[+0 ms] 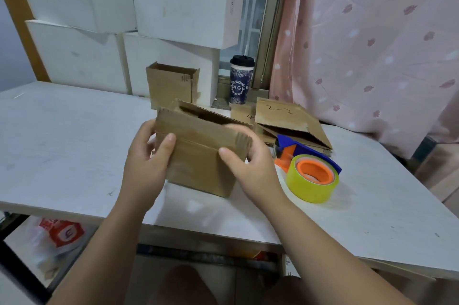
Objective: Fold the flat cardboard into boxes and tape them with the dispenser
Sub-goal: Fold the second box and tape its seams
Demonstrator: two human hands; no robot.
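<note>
1. Half-formed box (198,160) sits mid-frame over the table (62,143). Top is open and the flaps are up. Can't tell if its bottom touches the tabletop.
2. Left hand (146,165) grips the box's left edge, with the thumb flat on the near face and the fingers wrapped round the side.
3. Right hand (250,173) grips the top right corner, thumb on the near face. The fingers over the corner are motion-blurred, so exact contact is unclear.
4. Tape dispenser (310,175) lies on the table at 3 o'clock from the box, just beside the right hand. It has a blue body and a yellow roll on an orange core. Neither hand touches it.
5. Flat cardboard stack (288,120) is at 1 o'clock from the box, behind the dispenser. The top sheet is marked "2-2".
6. Another folded box (171,86) stands upright at 12 o'clock, open at the top, against the white cartons (173,1).
7. Lidded cup (241,79) is at 1 o'clock on the window ledge.
8. Pink curtain (372,43) is at 2 o'clock. Plastic bag (59,232) is under the table at 8 o'clock.
</note>
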